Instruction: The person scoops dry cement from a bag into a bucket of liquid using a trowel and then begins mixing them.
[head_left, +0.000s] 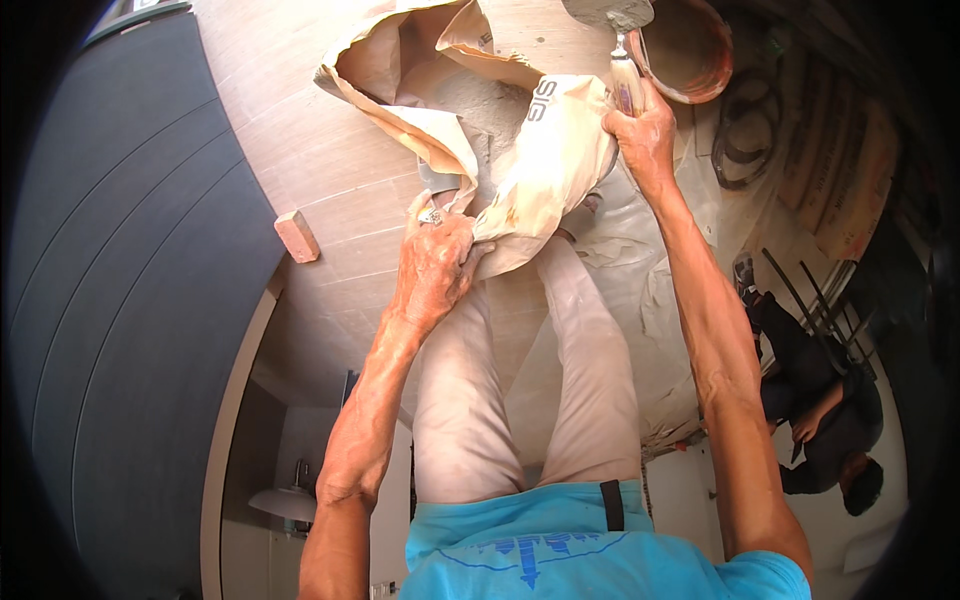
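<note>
A large paper sack (545, 165) lies torn wide at its top, with grey powder (480, 105) showing inside. My left hand (437, 255) is closed on the near edge of the sack, and a ring shows on one finger. Farther right, my right hand (648, 135) grips the pale handle of a trowel (627, 80). Grey material coats the trowel's blade, which is partly cut off by the top of the picture. The blade is beside the rim of an orange-red bucket (722, 70).
A reddish brick (297, 236) lies on the tiled floor (262, 120) left of the sack. Plastic sheeting (645, 270) spreads to the right, near a coiled hose or cable (745, 130) and more paper sacks (835, 160). Another person (825, 410) in dark clothes sits at the right.
</note>
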